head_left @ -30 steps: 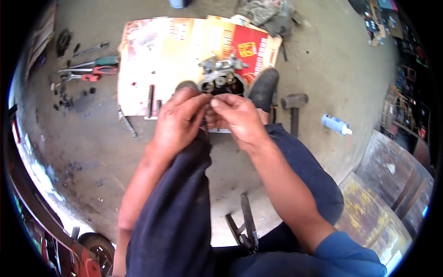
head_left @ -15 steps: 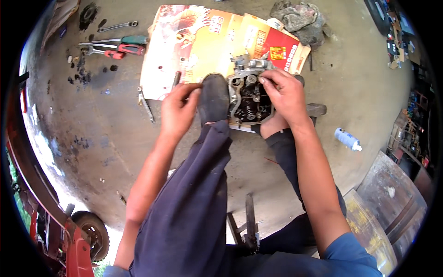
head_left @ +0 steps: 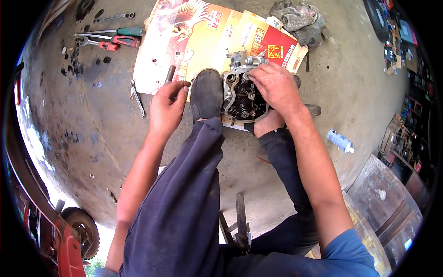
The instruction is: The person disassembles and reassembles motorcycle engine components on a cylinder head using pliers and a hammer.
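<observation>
An engine cylinder head [head_left: 229, 112] with a dark, oily inside stands between my shoes on cardboard. One valve spring [head_left: 244, 107] shows in its lower part, and another sits near its upper edge. My right hand [head_left: 278, 90] bends over the upper right of the head, fingertips closed together beside that upper spring; what they pinch, if anything, is hidden. Left of my left shoe [head_left: 206, 94], my left hand [head_left: 167, 108] is closed, thumb against forefinger, on something too small to make out. A dark rod [head_left: 170, 74] shows just beyond its knuckles; whether the hand touches it is unclear.
Printed cardboard [head_left: 207, 41] lies under the head. Screwdrivers [head_left: 127, 41], a ring spanner [head_left: 115, 17] and another spanner [head_left: 137, 99] are on the floor at left. A grey rag [head_left: 300, 23] is at the far right, a blue-white bottle [head_left: 340, 141] nearer. A red vehicle [head_left: 69, 249] stands lower left.
My right fingertips have come left, closer to the upper valve spring. My left hand keeps its pinch beside the shoe. The whole view has shifted slightly.
</observation>
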`<state>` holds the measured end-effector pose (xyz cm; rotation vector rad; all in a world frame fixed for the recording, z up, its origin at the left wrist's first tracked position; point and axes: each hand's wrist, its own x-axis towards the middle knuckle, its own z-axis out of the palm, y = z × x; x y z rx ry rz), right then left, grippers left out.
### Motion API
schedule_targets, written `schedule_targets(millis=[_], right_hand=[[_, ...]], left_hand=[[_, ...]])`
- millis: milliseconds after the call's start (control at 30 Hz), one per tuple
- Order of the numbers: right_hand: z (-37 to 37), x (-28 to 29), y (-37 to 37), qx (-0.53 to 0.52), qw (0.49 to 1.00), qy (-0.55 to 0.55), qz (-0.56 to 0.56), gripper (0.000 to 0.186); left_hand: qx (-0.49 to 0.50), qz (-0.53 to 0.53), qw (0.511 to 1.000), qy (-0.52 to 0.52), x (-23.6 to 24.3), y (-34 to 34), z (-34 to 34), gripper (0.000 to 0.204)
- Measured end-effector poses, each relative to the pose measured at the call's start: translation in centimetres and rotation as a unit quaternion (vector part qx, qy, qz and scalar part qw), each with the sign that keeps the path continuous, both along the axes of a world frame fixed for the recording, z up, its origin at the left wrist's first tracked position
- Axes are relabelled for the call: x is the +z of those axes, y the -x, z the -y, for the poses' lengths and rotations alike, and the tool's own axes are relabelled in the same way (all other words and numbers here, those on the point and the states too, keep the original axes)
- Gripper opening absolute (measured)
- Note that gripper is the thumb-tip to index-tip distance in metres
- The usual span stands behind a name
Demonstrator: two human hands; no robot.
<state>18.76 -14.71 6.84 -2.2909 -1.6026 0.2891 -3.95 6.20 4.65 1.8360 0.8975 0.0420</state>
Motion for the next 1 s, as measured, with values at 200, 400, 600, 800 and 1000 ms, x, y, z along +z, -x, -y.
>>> schedule_targets(millis=[200,400,600,800,1000], right_hand=[[-0.4,0.2,0.0,0.033,0.999,0.017,0.036,0.013],[-0.7,0.5,0.0,0.080,0.992,0.056,0.083,0.013],[-0.4,1.7,1.4,0.091,0.981,0.111,0.130,0.024],[1.4,2.5,2.8,-0.076,0.989,0.127,0.012,0.046],[0.5,2.1,4.0,-0.088,0.994,0.066,0.009,0.042]], left_hand=[[0.014,-0.020,1.000,0.017,-0.2,0.0,-0.5,0.021],[0.006,-0.006,1.000,-0.003,-0.6,0.6,-0.9,0.023],[0.001,-0.005,1.000,0.001,0.1,0.1,-1.0,0.023],[0.002,-0.023,1.000,0.000,0.1,0.4,-1.2,0.024],[0.010,-0.014,1.000,0.015,-0.5,0.9,-1.2,0.024]])
